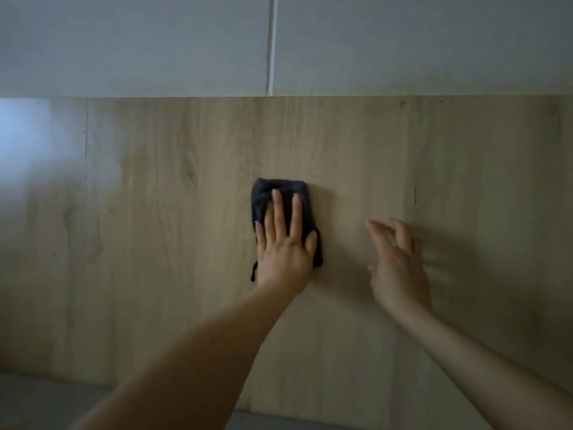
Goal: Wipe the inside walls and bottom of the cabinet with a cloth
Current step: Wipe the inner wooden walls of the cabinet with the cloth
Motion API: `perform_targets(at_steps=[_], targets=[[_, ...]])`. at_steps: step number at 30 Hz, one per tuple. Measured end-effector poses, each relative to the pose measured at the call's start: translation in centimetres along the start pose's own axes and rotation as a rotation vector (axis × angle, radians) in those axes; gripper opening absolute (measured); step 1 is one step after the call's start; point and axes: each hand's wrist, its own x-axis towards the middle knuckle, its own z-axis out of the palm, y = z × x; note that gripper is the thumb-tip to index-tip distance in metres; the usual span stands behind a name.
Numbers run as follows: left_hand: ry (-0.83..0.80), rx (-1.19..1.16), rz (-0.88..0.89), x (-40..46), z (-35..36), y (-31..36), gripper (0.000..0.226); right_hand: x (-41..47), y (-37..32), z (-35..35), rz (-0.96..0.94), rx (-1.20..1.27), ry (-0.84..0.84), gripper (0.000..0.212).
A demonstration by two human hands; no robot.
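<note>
L hand (283, 248) presses flat on dark cloth (280, 201), hiding its lower part, against wood panel (186, 243); R hand (397, 262) beside, relaxed, holding nothing, blurred.

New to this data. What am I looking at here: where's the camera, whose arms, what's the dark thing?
There is no robot here. One wide-angle camera sits on a person's head and looks forward at their own two bare arms, so there is only this single view.

The left hand presses a dark cloth flat against a wood-grain panel, with straight fingers spread over it. A small loop of the cloth hangs below the hand.

The right hand holds nothing; its fingers are loosely bent close to the same panel, and I cannot tell if they touch it.

Above the wood panel are pale panels split by a vertical seam. The scene is dim.
</note>
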Motion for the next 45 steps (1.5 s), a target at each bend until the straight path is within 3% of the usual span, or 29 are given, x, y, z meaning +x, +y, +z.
perform_targets(at_steps=[3,6,8,10,12,14,17,20,24,26,29,33,35,38,40,42,45], targets=[[-0.047,0.151,0.367,-4.3,2.7,0.8,0.066,-2.2,0.7,0.7,-0.013,-0.025,-0.041,0.069],[-0.076,0.223,0.513,-3.1,1.8,-1.5,0.064,-3.1,0.8,1.4,-0.031,-0.031,-0.055,0.071],[-0.057,0.219,0.430,-2.3,0.2,-4.6,0.067,-3.3,0.7,1.9,-0.061,-0.013,-0.045,0.075],[-0.074,0.151,0.176,-2.3,-1.5,-7.3,0.066,-3.6,0.4,2.4,-0.064,0.022,-0.032,0.075],[-0.095,0.082,-0.074,-2.8,-1.8,-7.2,0.067,-3.9,0.2,2.8,-0.063,0.045,-0.025,0.076],[-0.088,0.021,-0.187,-3.6,-0.9,-4.9,0.069,-4.3,0.2,3.0,-0.077,0.052,-0.047,0.078],[-0.157,-0.037,-0.017,-6.9,2.1,-0.7,0.068,-4.9,0.3,2.8,-0.100,0.047,-0.056,0.074],[-0.296,-0.089,0.121,-9.2,3.8,1.5,0.065,-5.6,0.4,2.2,-0.106,0.113,-0.009,0.053],[-0.365,-0.148,0.241,-8.6,2.9,0.2,0.063,-5.8,-1.3,2.8,-0.142,0.259,0.017,0.036],[-0.412,-0.357,0.310,-7.9,1.4,-1.2,0.057,-5.7,-3.2,3.9,-0.108,0.275,0.023,0.039],[-0.357,-0.534,0.259,-6.9,-1.8,-3.5,0.050,-5.5,-5.7,5.3,-0.027,0.187,0.049,0.051],[-0.252,-0.358,0.191,-7.1,-4.6,-6.7,0.043,-6.6,-6.4,7.7,0.011,0.069,0.025,0.069],[-0.297,-0.287,0.144,-7.7,-4.9,-8.2,0.039,-8.2,-5.2,9.4,-0.220,0.005,0.051,0.070],[-0.416,-0.185,0.065,-9.4,-4.9,-10.6,0.040,-11.5,-3.1,11.5,-0.661,-0.185,-0.040,0.055],[-0.448,-0.144,0.035,-10.2,-5.1,-11.7,0.044,-11.1,-2.4,11.0,-0.776,-0.220,-0.070,0.056],[-0.457,-0.131,0.036,-10.4,-5.2,-12.4,0.048,-8.9,-2.9,10.0,-0.771,-0.209,-0.042,0.056],[-0.452,-0.128,0.072,-10.5,-5.1,-13.1,0.049,-4.1,-5.5,8.1,-0.515,-0.092,0.059,0.060]])
